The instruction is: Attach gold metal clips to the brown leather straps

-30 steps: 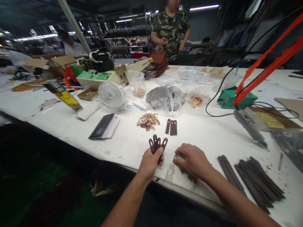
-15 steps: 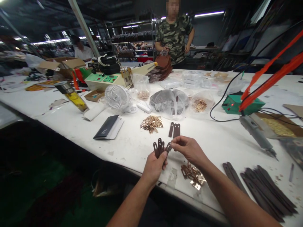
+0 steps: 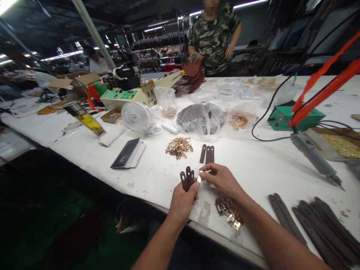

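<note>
Several dark brown slotted straps (image 3: 188, 179) fan upward out of my left hand (image 3: 182, 198), whose fingers are wrapped round them. A shiny metal plate (image 3: 199, 176) stands at the tip of my left thumb. My right hand (image 3: 221, 177) pinches this plate between thumb and fingertips, close beside the straps. Between my forearms a pile of gold metal pieces (image 3: 229, 213) lies near the table edge. Just beyond my right hand lie three short brown straps (image 3: 207, 153), and a heap of gold fittings (image 3: 179, 147) is to their left.
Long dark straps (image 3: 323, 228) lie at the right, below a grey electric screwdriver (image 3: 315, 155) and a green box (image 3: 295, 118). Behind are plastic bags (image 3: 201, 119), a white fan (image 3: 137, 117), a notebook (image 3: 128, 153) and a bottle (image 3: 84, 119). A person (image 3: 213, 41) stands across the table.
The slotted end beside my left thumb now shows a bright metal plate at my right fingertips. The view has shifted slightly; the person across the table appears a little further right.
</note>
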Demonstrator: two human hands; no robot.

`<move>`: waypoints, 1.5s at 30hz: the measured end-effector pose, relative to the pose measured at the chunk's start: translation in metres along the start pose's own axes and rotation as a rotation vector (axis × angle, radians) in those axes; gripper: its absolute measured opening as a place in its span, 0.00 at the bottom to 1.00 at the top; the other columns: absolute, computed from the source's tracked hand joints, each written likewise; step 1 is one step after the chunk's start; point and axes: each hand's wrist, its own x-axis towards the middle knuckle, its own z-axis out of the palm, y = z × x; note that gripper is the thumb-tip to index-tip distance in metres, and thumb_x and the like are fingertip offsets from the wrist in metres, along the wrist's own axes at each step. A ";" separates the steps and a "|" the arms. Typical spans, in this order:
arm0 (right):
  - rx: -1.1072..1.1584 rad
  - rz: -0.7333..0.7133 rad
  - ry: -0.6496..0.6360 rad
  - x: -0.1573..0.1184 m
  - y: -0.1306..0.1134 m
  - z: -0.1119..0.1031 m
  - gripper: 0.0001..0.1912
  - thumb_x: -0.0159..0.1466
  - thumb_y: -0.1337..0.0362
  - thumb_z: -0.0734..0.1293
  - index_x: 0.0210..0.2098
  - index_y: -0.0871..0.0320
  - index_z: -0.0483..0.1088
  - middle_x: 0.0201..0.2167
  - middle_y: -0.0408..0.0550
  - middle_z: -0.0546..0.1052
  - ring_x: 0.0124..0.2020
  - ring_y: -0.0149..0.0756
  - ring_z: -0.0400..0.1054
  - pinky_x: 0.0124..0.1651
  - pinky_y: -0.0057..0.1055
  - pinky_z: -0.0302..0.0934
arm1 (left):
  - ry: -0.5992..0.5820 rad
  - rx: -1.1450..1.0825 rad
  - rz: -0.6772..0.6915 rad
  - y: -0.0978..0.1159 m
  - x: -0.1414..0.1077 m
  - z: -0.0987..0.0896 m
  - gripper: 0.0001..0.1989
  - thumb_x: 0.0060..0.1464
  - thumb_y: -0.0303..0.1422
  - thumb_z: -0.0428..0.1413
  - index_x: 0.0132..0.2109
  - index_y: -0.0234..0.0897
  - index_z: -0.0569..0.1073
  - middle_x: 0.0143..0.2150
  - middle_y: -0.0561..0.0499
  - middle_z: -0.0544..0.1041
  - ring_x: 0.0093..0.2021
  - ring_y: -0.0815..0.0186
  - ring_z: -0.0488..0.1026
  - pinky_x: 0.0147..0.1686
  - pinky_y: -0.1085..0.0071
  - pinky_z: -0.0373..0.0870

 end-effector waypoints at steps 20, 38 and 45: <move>0.194 -0.026 -0.142 -0.005 -0.004 -0.005 0.21 0.59 0.50 0.73 0.39 0.64 0.80 0.30 0.48 0.78 0.31 0.32 0.67 0.38 0.30 0.61 | 0.053 0.080 0.045 -0.007 0.002 0.003 0.24 0.57 0.50 0.62 0.45 0.31 0.75 0.23 0.55 0.67 0.22 0.73 0.60 0.23 0.77 0.56; 0.219 -0.018 -0.096 -0.007 0.000 0.004 0.24 0.61 0.45 0.72 0.36 0.64 0.77 0.27 0.49 0.78 0.28 0.32 0.67 0.36 0.29 0.62 | 0.100 0.118 0.059 -0.001 -0.004 0.009 0.21 0.58 0.48 0.61 0.42 0.31 0.76 0.22 0.56 0.66 0.22 0.73 0.58 0.24 0.76 0.56; 0.274 0.060 -0.097 -0.006 0.004 0.004 0.24 0.57 0.45 0.74 0.30 0.63 0.73 0.24 0.48 0.76 0.24 0.31 0.66 0.32 0.29 0.60 | 0.035 0.091 0.040 -0.005 0.000 0.002 0.23 0.55 0.51 0.62 0.41 0.32 0.74 0.22 0.55 0.67 0.21 0.73 0.58 0.23 0.76 0.55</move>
